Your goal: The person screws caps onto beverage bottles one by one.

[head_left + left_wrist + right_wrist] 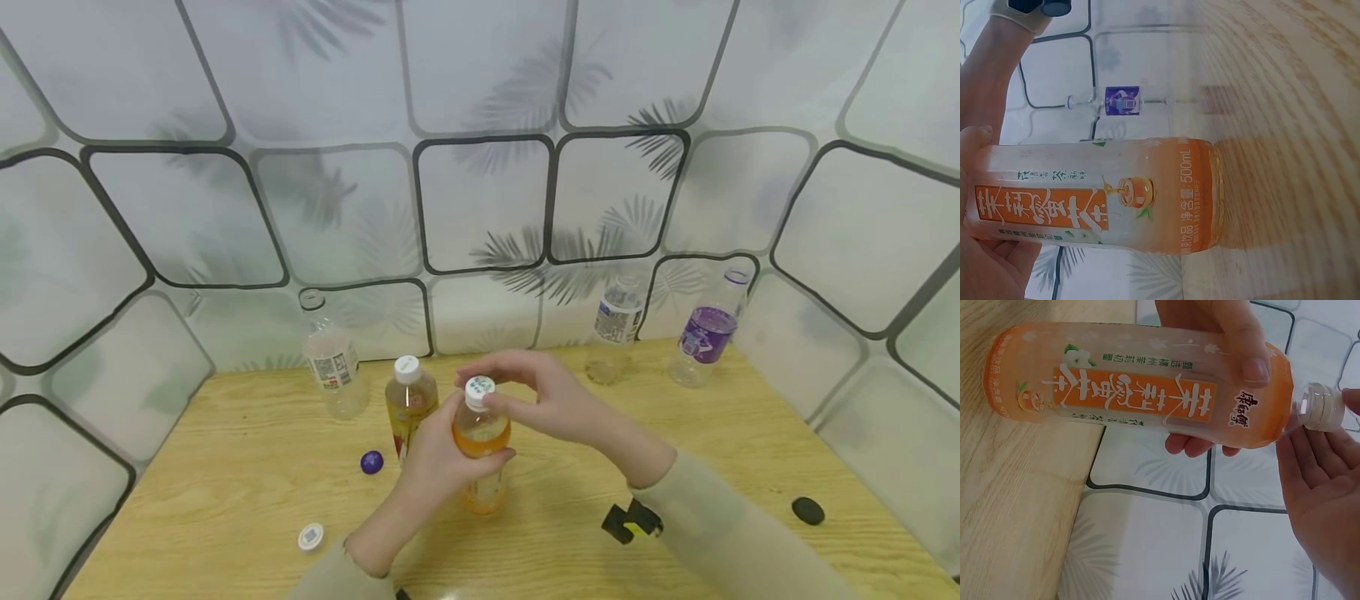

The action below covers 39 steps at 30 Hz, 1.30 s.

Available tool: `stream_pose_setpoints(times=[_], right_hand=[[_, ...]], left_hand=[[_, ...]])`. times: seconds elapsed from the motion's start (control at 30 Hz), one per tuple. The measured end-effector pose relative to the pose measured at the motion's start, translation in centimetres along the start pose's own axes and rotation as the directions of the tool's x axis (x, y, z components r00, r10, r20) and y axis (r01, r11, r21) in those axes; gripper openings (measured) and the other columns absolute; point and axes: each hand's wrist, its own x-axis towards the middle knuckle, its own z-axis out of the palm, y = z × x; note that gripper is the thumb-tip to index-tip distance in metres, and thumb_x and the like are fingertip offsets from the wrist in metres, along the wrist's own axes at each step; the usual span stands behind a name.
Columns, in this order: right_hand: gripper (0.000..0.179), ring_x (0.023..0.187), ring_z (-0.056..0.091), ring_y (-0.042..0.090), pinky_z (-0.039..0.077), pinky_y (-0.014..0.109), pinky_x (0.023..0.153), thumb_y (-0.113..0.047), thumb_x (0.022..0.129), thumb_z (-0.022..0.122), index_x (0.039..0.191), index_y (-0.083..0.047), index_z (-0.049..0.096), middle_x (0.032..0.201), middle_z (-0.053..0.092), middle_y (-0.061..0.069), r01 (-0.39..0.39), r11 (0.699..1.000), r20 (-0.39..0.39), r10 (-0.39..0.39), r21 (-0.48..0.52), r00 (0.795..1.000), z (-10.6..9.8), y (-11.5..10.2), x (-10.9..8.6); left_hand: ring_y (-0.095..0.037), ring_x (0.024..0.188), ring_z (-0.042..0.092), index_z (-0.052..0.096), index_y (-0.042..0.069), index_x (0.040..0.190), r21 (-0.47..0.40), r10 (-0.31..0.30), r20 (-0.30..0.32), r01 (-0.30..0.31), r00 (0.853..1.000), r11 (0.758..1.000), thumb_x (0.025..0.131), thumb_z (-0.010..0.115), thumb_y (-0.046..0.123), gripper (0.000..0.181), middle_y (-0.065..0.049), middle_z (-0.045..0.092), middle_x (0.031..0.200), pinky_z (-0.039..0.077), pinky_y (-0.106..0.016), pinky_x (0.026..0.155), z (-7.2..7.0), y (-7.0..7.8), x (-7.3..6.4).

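Observation:
My left hand (442,454) grips an upright bottle of orange-labelled tea (483,492) round its upper body, thumb across the front. The label shows well in the left wrist view, where the bottle's base (1215,197) appears to rest on the table. At the bottle's white cap (480,390) is my right hand (551,396), thumb against the near side and fingers curving behind. In the right wrist view its fingers (1310,462) extend beside the bottle's neck (1310,407). Just left of the bottle stands a yellow-labelled bottle (411,404) with a white cap, partly hidden by my left hand.
Uncapped clear bottles stand toward the back: one on the left (333,371), one at right centre (617,329), and a purple-labelled one (705,333) far right. Loose caps lie on the wooden table (225,467): purple (372,462), white (311,537) and black (807,511). A patterned curtain (480,200) surrounds it.

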Motion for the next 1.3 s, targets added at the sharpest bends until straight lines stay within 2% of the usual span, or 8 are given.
stream_pose_setpoints(times=[0.1, 0.27, 0.6, 0.8, 0.93, 1.1, 1.2, 1.3], right_hand=[[0.034, 0.127, 0.07, 0.027, 0.056, 0.037, 0.111, 0.0, 0.101, 0.067, 0.135, -0.001, 0.069, 0.133, 0.074, 0.014, 0.042, 0.999, 0.057, -0.042, -0.003, 0.998, -0.3, 0.0, 0.0], [0.033, 0.126, 0.07, 0.025, 0.058, 0.037, 0.108, -0.002, 0.102, 0.068, 0.135, -0.003, 0.069, 0.135, 0.074, 0.013, 0.051, 0.998, 0.082, -0.048, -0.041, 0.995, -0.6, 0.0, 0.0], [0.03, 0.106, 0.078, 0.022, 0.064, 0.037, 0.095, -0.003, 0.095, 0.077, 0.125, -0.001, 0.076, 0.12, 0.08, 0.011, 0.081, 0.979, 0.017, -0.079, -0.188, 0.997, -0.7, -0.9, 0.2], [0.024, 0.093, 0.079, 0.013, 0.063, 0.031, 0.087, -0.014, 0.092, 0.083, 0.115, -0.006, 0.081, 0.105, 0.084, 0.004, -0.015, 0.957, -0.05, 0.001, -0.289, 0.999, -0.5, -1.9, 0.3], [0.021, 0.081, 0.076, 0.007, 0.06, 0.024, 0.077, -0.024, 0.086, 0.09, 0.102, -0.012, 0.083, 0.09, 0.082, -0.004, -0.063, 0.921, -0.115, 0.02, -0.384, 0.993, -0.2, -2.2, 0.5], [0.027, 0.068, 0.069, 0.005, 0.055, 0.019, 0.063, -0.035, 0.079, 0.095, 0.084, -0.016, 0.075, 0.074, 0.075, -0.008, -0.016, 0.834, -0.191, -0.107, -0.551, 0.976, 0.6, -1.9, 0.7], [0.026, 0.074, 0.071, 0.009, 0.058, 0.023, 0.068, -0.031, 0.082, 0.093, 0.089, -0.014, 0.075, 0.081, 0.077, -0.005, 0.072, 0.798, -0.147, -0.198, -0.598, 0.969, 0.7, -1.4, 0.6], [0.022, 0.091, 0.076, 0.016, 0.063, 0.031, 0.083, -0.021, 0.089, 0.086, 0.104, -0.008, 0.077, 0.099, 0.08, 0.001, 0.19, 0.801, -0.036, -0.255, -0.568, 0.966, 0.2, -1.2, 0.6]], left_hand=[[-0.023, 0.113, 0.075, 0.062, 0.016, 0.141, 0.002, 0.001, 0.0, -0.001, 1.0, 1.0, 0.076, 0.097, 0.015, 0.074, -0.003, 0.076, 0.129, 0.063, -0.037, 0.094, 0.0, 0.0, 0.0], [-0.023, 0.112, 0.076, 0.061, 0.016, 0.142, -0.014, 0.009, 0.004, -0.009, 1.0, 1.0, 0.076, 0.096, 0.014, 0.075, -0.003, 0.076, 0.129, 0.063, -0.033, 0.093, 0.0, 0.1, 0.0], [-0.024, 0.113, 0.075, 0.062, 0.017, 0.142, -0.016, 0.01, 0.014, -0.009, 1.0, 1.0, 0.078, 0.096, 0.018, 0.073, -0.003, 0.076, 0.128, 0.062, -0.03, 0.092, 0.0, -0.2, 0.0], [-0.024, 0.115, 0.074, 0.061, 0.019, 0.144, -0.001, -0.001, 0.019, 0.001, 1.0, 1.0, 0.079, 0.095, 0.022, 0.074, -0.002, 0.075, 0.132, 0.063, -0.034, 0.092, 0.0, -0.1, -0.1], [-0.022, 0.115, 0.073, 0.063, 0.018, 0.141, 0.01, -0.005, 0.021, 0.005, 1.0, 1.0, 0.079, 0.096, 0.023, 0.07, -0.001, 0.075, 0.13, 0.062, -0.031, 0.093, -0.1, 0.1, -0.1], [-0.019, 0.116, 0.071, 0.066, 0.017, 0.13, 0.013, -0.02, 0.024, 0.019, 1.0, 1.0, 0.08, 0.095, 0.022, 0.058, 0.001, 0.075, 0.129, 0.06, -0.03, 0.094, -0.1, 0.2, -0.1], [-0.019, 0.116, 0.071, 0.066, 0.017, 0.129, 0.018, -0.018, 0.025, 0.018, 1.0, 1.0, 0.08, 0.095, 0.022, 0.056, 0.002, 0.075, 0.127, 0.06, -0.029, 0.094, -0.1, 0.2, -0.1], [-0.019, 0.114, 0.072, 0.065, 0.019, 0.132, 0.017, -0.004, 0.025, 0.004, 1.0, 1.0, 0.08, 0.095, 0.021, 0.06, 0.003, 0.076, 0.125, 0.06, -0.029, 0.093, 0.0, 0.2, -0.1]])
